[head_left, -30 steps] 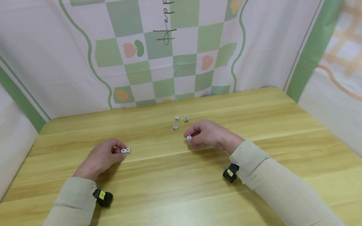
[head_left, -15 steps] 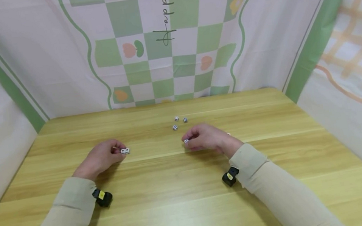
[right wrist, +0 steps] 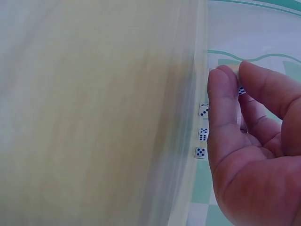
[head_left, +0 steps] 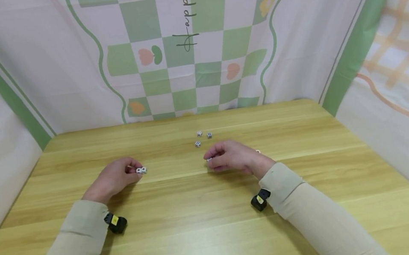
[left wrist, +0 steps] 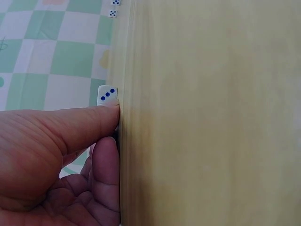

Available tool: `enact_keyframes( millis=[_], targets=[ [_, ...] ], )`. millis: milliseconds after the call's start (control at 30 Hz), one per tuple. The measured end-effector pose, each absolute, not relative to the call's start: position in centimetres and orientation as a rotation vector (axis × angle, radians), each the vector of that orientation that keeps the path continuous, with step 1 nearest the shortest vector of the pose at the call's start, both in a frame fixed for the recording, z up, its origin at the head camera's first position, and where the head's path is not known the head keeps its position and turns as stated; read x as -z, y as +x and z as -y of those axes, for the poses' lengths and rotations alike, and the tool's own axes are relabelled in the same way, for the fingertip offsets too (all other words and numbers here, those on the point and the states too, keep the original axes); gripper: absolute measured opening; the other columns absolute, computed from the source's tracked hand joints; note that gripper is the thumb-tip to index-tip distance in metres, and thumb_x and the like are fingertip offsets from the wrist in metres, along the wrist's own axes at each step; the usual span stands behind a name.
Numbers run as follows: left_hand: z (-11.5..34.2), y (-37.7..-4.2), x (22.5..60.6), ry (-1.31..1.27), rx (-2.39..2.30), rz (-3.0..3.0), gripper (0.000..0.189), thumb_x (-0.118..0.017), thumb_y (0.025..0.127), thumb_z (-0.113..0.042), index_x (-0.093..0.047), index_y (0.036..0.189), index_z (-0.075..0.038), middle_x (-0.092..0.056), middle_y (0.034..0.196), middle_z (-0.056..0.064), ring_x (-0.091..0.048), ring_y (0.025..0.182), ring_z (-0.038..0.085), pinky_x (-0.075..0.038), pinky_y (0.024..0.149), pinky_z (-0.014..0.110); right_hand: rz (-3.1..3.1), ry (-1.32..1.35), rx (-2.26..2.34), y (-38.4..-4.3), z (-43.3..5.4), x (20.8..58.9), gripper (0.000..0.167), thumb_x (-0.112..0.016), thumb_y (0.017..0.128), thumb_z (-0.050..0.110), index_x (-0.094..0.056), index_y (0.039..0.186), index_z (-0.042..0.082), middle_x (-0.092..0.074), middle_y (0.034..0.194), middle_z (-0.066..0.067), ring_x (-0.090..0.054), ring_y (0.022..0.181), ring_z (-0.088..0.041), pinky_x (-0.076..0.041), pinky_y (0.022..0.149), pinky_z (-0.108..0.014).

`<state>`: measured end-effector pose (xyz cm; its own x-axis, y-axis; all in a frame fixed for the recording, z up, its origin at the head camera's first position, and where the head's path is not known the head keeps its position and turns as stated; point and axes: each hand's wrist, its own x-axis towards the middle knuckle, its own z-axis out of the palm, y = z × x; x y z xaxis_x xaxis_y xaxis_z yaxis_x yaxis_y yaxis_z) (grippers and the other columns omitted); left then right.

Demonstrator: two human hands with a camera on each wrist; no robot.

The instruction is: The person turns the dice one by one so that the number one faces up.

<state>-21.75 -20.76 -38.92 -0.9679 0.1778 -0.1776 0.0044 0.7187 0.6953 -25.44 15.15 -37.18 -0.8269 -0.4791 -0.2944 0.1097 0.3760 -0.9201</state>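
Note:
On the left of the table, my left hand [head_left: 116, 178] pinches a pair of white dice [head_left: 141, 170] standing side by side. One of them, a die with three blue pips [left wrist: 107, 95], shows past the thumb in the left wrist view. Right of centre, my right hand [head_left: 233, 157] holds another die [head_left: 209, 159] between thumb and fingers. Most of that die is covered; a pipped edge [right wrist: 241, 90] peeks out in the right wrist view. Just beyond this hand lie three loose dice: a far one [head_left: 199, 133], a right one [head_left: 209, 135] and a near one [head_left: 197, 144].
A small white object [head_left: 258, 152], mostly hidden, shows behind the right wrist. The wooden table [head_left: 185, 220] ends at a patterned cloth [head_left: 182, 74] at the back, with more cloth at both sides.
My right hand has shifted slightly left and towards me, and its die is now more covered by the fingers. The small white object has come into sight behind the right wrist. My left hand stays put.

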Motion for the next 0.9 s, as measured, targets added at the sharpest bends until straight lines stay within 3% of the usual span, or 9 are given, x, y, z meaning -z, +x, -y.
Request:
enact_keyframes(
  millis=[367,900],
  targets=[
    [20.67,-21.78,38.88,0.12,-1.106,-2.685,0.019,-0.067,0.102,-0.016,-0.067,0.119,-0.007,-0.061,0.103,0.008,-0.052,0.09,0.023,-0.043,0.075,0.035,-2.136,-0.313,1.447,-25.44,-15.13,37.42,0.037,-0.073,0.094,0.002,-0.066,0.129,-0.006,-0.067,0.114,-0.012,-0.069,0.096,-0.016,-0.059,0.089,-0.031],
    [20.59,-21.67,38.74,0.112,-1.099,-2.688,0.02,-0.067,0.102,-0.016,-0.067,0.119,-0.007,-0.061,0.103,0.008,-0.051,0.089,0.023,-0.043,0.075,0.035,-2.094,-0.313,1.487,-25.31,-15.13,37.48,0.036,-0.072,0.096,0.003,-0.065,0.129,-0.007,-0.065,0.114,-0.012,-0.069,0.099,-0.018,-0.059,0.092,-0.035]
  ],
)
